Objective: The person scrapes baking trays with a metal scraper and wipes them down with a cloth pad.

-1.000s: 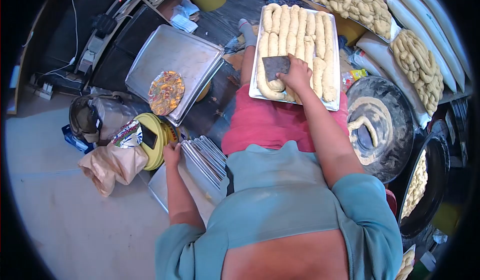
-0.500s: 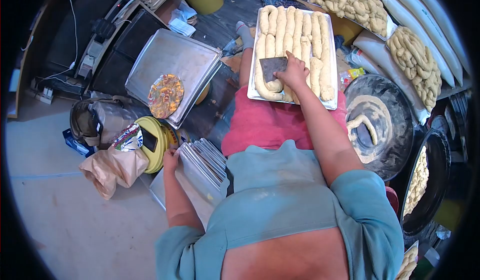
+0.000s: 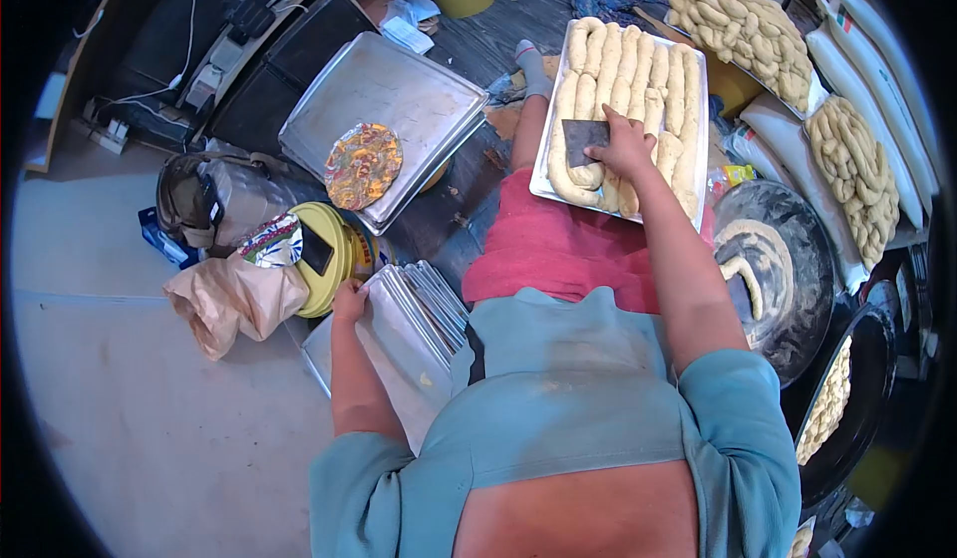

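Observation:
My right hand (image 3: 628, 149) is closed on a dark, square dough scraper (image 3: 580, 139), held over the near part of a tray. Thick ropes of pale dough (image 3: 626, 64) lie side by side in that light metal tray (image 3: 703, 109), which rests across my legs. One rope bends into a curve beneath the scraper; whether the blade touches it I cannot tell. Low on the left, my left hand (image 3: 349, 301) grips the upper edge of a baking tray (image 3: 394, 324) in a leaning stack. Its fingertips are partly hidden.
Stacked flat trays (image 3: 409, 84) carry a round patterned piece (image 3: 363, 166). A yellow-lidded bucket (image 3: 334, 269) and paper bag (image 3: 234, 304) stand left. Right are a floury black basin (image 3: 797, 299) with a dough strip, piled dough (image 3: 743, 29) and white sacks (image 3: 867, 99).
The whole view has shifted, so most things sit farther right in it. Both hands keep their holds, on the scraper and on the tray edge.

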Available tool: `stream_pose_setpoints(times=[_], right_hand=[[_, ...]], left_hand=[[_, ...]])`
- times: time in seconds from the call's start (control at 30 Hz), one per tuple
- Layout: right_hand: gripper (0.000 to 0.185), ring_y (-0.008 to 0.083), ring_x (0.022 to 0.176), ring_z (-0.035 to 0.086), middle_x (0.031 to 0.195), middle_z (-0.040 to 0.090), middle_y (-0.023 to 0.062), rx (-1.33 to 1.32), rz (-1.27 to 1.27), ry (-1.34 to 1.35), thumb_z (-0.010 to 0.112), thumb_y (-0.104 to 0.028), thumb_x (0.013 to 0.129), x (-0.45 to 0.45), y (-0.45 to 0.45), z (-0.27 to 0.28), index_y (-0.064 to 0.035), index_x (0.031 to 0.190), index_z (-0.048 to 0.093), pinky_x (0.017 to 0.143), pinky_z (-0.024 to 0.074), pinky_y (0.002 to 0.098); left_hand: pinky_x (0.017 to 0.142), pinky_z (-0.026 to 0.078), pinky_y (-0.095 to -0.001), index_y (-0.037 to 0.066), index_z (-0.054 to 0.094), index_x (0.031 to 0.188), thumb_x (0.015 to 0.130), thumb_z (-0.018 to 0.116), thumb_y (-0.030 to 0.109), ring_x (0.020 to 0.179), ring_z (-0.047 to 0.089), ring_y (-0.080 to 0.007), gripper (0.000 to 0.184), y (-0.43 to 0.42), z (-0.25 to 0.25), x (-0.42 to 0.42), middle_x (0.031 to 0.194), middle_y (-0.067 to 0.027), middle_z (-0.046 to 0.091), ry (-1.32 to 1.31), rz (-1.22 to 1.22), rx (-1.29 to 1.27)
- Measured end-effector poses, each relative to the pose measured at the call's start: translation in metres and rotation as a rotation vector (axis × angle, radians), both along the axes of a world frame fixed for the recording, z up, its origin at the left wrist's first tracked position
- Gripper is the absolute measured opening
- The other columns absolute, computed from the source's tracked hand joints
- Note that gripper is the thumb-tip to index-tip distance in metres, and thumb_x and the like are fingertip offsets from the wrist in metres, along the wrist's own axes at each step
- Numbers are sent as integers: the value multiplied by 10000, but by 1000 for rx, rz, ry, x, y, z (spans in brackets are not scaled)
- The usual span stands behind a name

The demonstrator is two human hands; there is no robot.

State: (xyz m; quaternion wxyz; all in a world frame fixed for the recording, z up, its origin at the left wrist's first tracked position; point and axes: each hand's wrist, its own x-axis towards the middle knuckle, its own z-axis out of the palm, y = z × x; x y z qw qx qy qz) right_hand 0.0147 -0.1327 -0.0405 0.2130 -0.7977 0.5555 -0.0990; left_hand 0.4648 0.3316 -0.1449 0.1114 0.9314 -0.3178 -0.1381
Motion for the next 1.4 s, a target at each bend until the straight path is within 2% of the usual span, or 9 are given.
stream_pose_setpoints(times=[0.17,0.37,0.57,0.7,0.8,0.9,1.03,1.17,1.4], right_hand=[[916,269,1263,415,1307,535,87,-12,8,2,850,-363,599,2,-13,-1,-177,1392,432,1000,258,504],[756,301,969,624,1135,597,191,212,-7,-563,757,24,670,-5,-20,6,-102,1347,446,840,509,363],[401,191,873,644,955,652,115,869,-205,-1389,627,6,827,-23,-29,-12,33,1212,520,789,541,336],[300,197,869,644,1016,632,122,1041,-347,-1497,590,-28,877,-31,-32,-11,38,1166,541,805,548,344],[330,190,868,638,1035,618,126,999,-288,-1513,584,-27,886,-32,-26,0,24,1205,518,805,549,334],[388,179,880,629,1038,611,130,860,-231,-1456,592,-17,881,-33,-17,3,0,1253,484,796,549,316],[561,218,899,619,1049,602,130,503,-278,-1108,683,-64,817,-35,-18,-12,-36,1324,445,784,536,338],[676,365,1076,559,1157,575,196,-344,-178,-397,721,-225,764,-30,-13,-14,-94,1362,434,948,448,417],[438,370,1108,537,1130,564,205,-72,400,-549,708,-193,749,44,44,66,-76,1161,618,971,425,417]], left_hand=[[765,471,-392,61,648,903,807,699,251,824,644,-263,219,11,-17,17,842,-115,669,121,119,-59],[648,471,-327,38,598,848,881,633,270,672,577,-169,237,8,71,-21,712,-119,588,223,114,-313],[591,441,-505,43,651,746,925,513,474,664,592,-432,486,-6,182,-69,680,-211,621,-645,226,-270],[623,454,-450,18,671,800,958,508,370,697,618,-360,419,1,292,-112,760,-226,638,-823,117,-466],[582,398,-335,-2,543,741,997,440,238,616,469,-184,366,59,367,-96,669,-67,537,-917,55,-379],[577,292,-277,92,429,672,998,417,214,628,332,-124,348,25,438,-135,656,-9,386,-717,94,-1271],[640,312,-296,96,518,685,1001,403,284,667,351,-157,385,70,502,-106,671,-37,429,-333,-476,-1543],[645,311,-308,106,518,692,1003,365,321,659,353,-160,408,58,497,-106,660,-32,436,-237,-763,-1568],[653,310,-329,124,517,702,1007,298,385,644,357,-164,457,39,463,-102,641,-24,448,-163,-961,-1536]])
